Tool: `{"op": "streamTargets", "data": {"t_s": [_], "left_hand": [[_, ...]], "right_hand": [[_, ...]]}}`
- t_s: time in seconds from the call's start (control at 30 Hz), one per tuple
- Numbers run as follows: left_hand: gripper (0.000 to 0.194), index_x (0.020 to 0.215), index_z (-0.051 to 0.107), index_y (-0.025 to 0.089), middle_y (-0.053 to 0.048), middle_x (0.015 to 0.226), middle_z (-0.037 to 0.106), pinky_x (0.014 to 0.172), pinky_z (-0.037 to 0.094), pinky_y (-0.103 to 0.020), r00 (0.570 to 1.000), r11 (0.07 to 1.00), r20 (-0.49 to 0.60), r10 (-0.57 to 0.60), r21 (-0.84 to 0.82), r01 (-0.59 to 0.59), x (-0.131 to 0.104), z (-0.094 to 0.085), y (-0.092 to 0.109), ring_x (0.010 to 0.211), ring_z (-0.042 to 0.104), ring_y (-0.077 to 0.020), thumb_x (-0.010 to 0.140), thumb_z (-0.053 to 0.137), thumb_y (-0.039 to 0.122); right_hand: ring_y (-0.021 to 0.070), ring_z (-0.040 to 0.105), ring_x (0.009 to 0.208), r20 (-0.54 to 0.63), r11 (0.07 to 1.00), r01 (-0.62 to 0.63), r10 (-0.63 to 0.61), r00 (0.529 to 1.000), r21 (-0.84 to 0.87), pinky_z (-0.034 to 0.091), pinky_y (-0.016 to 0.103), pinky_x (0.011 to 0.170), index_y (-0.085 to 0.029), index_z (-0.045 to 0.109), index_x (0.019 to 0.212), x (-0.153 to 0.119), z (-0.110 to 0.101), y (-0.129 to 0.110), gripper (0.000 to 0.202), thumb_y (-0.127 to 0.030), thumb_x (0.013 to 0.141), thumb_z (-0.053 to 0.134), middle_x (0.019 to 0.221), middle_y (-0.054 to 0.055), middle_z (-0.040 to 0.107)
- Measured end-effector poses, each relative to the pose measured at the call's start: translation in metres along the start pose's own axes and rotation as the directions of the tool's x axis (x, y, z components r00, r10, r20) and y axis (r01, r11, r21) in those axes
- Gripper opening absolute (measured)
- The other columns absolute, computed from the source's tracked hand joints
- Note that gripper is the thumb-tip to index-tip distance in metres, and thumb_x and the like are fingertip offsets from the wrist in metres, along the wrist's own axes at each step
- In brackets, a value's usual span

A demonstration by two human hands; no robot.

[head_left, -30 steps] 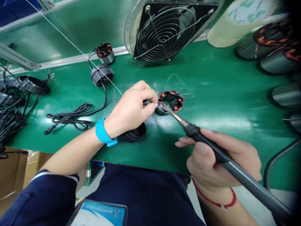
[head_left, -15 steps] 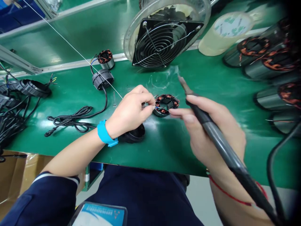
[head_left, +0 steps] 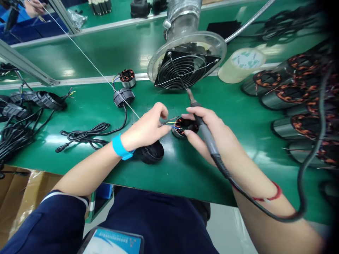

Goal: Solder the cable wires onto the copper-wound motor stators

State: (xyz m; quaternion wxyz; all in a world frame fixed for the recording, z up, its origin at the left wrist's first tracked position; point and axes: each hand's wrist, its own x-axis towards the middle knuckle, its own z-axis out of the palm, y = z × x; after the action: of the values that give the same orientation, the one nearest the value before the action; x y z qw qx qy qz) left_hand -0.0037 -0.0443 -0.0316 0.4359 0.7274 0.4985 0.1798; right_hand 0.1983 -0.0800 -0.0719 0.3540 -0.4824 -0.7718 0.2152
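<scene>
A copper-wound stator (head_left: 182, 134) rests on the green bench between my hands. Thin coloured wires (head_left: 171, 124) run from its left side to my left hand (head_left: 150, 125), whose thumb and fingers are closed round them. My right hand (head_left: 214, 130) holds a soldering iron (head_left: 208, 137), its tip pointing up toward the fan; thumb and a fingertip of that hand reach the stator's right side. Below my left hand lies a black round housing (head_left: 152, 153). A thin white strand (head_left: 92, 63) slants down from the upper left to my left hand.
A fan with a wire guard (head_left: 182, 72) stands behind the stator. Beside it are a tape roll (head_left: 239, 67) and several stators (head_left: 286, 127) at the right. Left are a cabled grey housing (head_left: 124, 97), another stator (head_left: 127, 78) and black cables (head_left: 18, 134). Another person's hand (head_left: 35, 7) shows top left.
My right hand has moved left and closer to the stator, turning the iron more upright. My left fingers have shifted, showing more of the coloured wires. The camera view has moved, showing more behind the fan.
</scene>
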Motion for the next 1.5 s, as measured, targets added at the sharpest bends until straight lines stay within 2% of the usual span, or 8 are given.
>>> {"op": "streamTargets", "data": {"t_s": [0.1, 0.17, 0.3, 0.43, 0.7, 0.9, 1.2, 1.5], "left_hand": [[0.008, 0.082, 0.05, 0.015, 0.002, 0.068, 0.06, 0.061, 0.046, -0.025, 0.951, 0.958, 0.248, -0.185, -0.168, 0.23, 0.0, -0.015, -0.001, 0.06, 0.058, -0.01, 0.084, 0.058, 0.016], [0.008, 0.077, 0.054, 0.013, 0.002, 0.065, 0.059, 0.061, 0.045, -0.023, 0.929, 0.914, 0.297, -0.221, -0.27, 0.303, -0.001, -0.023, 0.001, 0.059, 0.056, -0.0079, 0.083, 0.059, 0.014], [0.008, 0.071, 0.061, 0.011, 0.005, 0.058, 0.053, 0.054, 0.036, -0.02, 0.939, 0.88, 0.186, -0.289, -0.335, 0.338, 0.001, -0.019, 0.006, 0.05, 0.043, -0.004, 0.078, 0.064, 0.014], [0.008, 0.071, 0.068, 0.009, 0.001, 0.065, 0.061, 0.067, 0.041, -0.023, 0.946, 0.897, 0.114, -0.302, -0.301, 0.323, 0.011, -0.004, 0.012, 0.062, 0.051, -0.0069, 0.074, 0.068, 0.016], [0.02, 0.074, 0.066, 0.012, 0.005, 0.054, 0.044, 0.047, 0.021, -0.022, 0.91, 0.888, 0.177, -0.374, -0.214, 0.407, 0.015, -0.013, 0.017, 0.047, 0.03, -0.0047, 0.08, 0.066, 0.031], [0.015, 0.071, 0.071, 0.011, -0.001, 0.068, 0.063, 0.068, 0.04, -0.024, 0.955, 0.934, 0.067, -0.288, -0.201, 0.295, 0.02, -0.001, 0.017, 0.066, 0.05, -0.0093, 0.076, 0.068, 0.025], [0.012, 0.069, 0.06, 0.014, 0.003, 0.062, 0.052, 0.054, 0.034, -0.021, 0.908, 0.933, 0.247, -0.337, -0.042, 0.358, 0.015, -0.034, 0.026, 0.055, 0.043, -0.007, 0.075, 0.064, 0.024], [0.026, 0.068, 0.063, 0.012, 0.003, 0.061, 0.05, 0.057, 0.027, -0.022, 0.904, 0.931, 0.284, -0.319, -0.083, 0.354, 0.018, -0.012, 0.015, 0.058, 0.038, -0.0073, 0.071, 0.071, 0.036]], "right_hand": [[0.0293, 0.06, 0.113, 0.079, 0.999, 0.041, -0.042, 0.996, 0.018, 0.046, 0.05, 0.097, -0.027, 0.04, 0.133, 0.006, 0.006, 0.008, 0.053, -0.023, 0.083, 0.059, 0.126, 0.008, 0.061], [0.0282, 0.06, 0.111, 0.064, 0.998, 0.053, -0.054, 0.997, 0.016, 0.046, 0.048, 0.095, -0.026, 0.041, 0.131, 0.006, 0.011, 0.01, 0.052, -0.022, 0.083, 0.057, 0.122, 0.008, 0.062], [0.0284, 0.06, 0.104, 0.007, 0.994, 0.105, -0.105, 0.994, -0.02, 0.048, 0.047, 0.091, -0.024, 0.043, 0.129, 0.001, 0.016, 0.009, 0.05, -0.023, 0.082, 0.06, 0.113, 0.009, 0.065], [0.0288, 0.058, 0.108, 0.007, 0.991, 0.131, -0.131, 0.991, 0.004, 0.046, 0.048, 0.093, -0.023, 0.043, 0.129, -0.006, 0.017, 0.009, 0.049, -0.024, 0.083, 0.06, 0.119, 0.01, 0.063], [0.0302, 0.058, 0.111, -0.027, 0.992, 0.125, -0.124, 0.992, 0.033, 0.046, 0.051, 0.093, -0.021, 0.042, 0.131, -0.007, 0.01, 0.008, 0.048, -0.023, 0.085, 0.057, 0.12, 0.013, 0.063], [0.0296, 0.059, 0.106, -0.049, 0.991, 0.131, -0.13, 0.99, 0.022, 0.048, 0.048, 0.088, -0.019, 0.044, 0.129, -0.007, 0.012, 0.006, 0.046, -0.019, 0.084, 0.053, 0.119, 0.013, 0.063], [0.0281, 0.06, 0.107, -0.11, 0.991, 0.126, -0.119, 0.987, 0.055, 0.049, 0.047, 0.089, -0.021, 0.044, 0.13, -0.007, 0.007, 0.007, 0.047, -0.016, 0.084, 0.053, 0.118, 0.011, 0.065], [0.0264, 0.062, 0.103, -0.138, 0.987, 0.144, -0.134, 0.981, 0.065, 0.051, 0.044, 0.087, -0.021, 0.046, 0.129, -0.006, 0.006, 0.007, 0.044, -0.015, 0.085, 0.05, 0.115, 0.009, 0.066]]}}
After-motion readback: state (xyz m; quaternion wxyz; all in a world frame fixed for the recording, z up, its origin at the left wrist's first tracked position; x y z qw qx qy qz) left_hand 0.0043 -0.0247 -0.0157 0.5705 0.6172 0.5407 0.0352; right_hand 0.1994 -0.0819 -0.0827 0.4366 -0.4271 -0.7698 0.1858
